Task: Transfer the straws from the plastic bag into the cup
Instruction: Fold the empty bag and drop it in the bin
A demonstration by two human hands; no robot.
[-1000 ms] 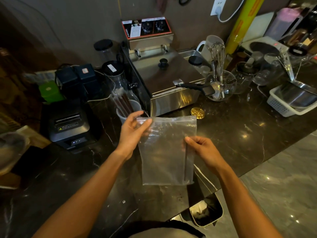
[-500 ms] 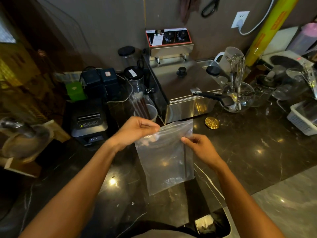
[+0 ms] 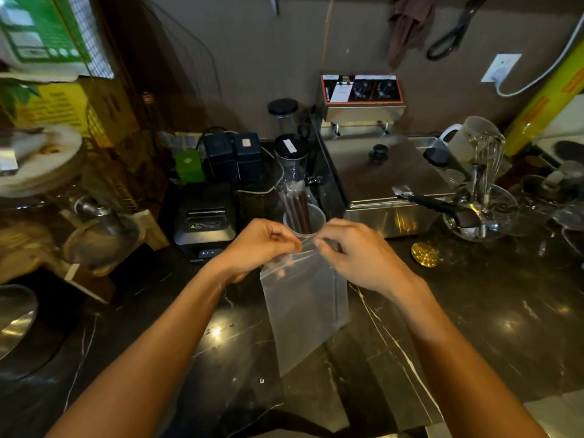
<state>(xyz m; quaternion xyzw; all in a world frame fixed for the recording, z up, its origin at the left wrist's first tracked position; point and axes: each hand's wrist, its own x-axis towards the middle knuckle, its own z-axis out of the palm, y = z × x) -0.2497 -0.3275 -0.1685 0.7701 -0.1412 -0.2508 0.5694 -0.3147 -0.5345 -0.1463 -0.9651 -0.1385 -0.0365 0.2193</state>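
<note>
A clear plastic bag (image 3: 303, 308) hangs above the dark counter, held at its top edge by both hands. My left hand (image 3: 257, 248) pinches the top edge at the left, and my right hand (image 3: 354, 251) pinches it at the right, the two close together. One dark straw (image 3: 335, 298) shows through the bag along its right side. Just behind the hands stands a clear cup (image 3: 311, 221) with several dark wrapped straws (image 3: 297, 205) upright in it.
A steel fryer (image 3: 388, 178) stands right of the cup, a black receipt printer (image 3: 205, 216) to its left. A glass bowl with a whisk (image 3: 483, 210) and a gold lid (image 3: 425, 255) lie on the right. The counter edge runs diagonally at lower right.
My right hand has moved from the bag's right side up to its top edge beside my left hand. The view has shifted, so the counter items sit further right.
</note>
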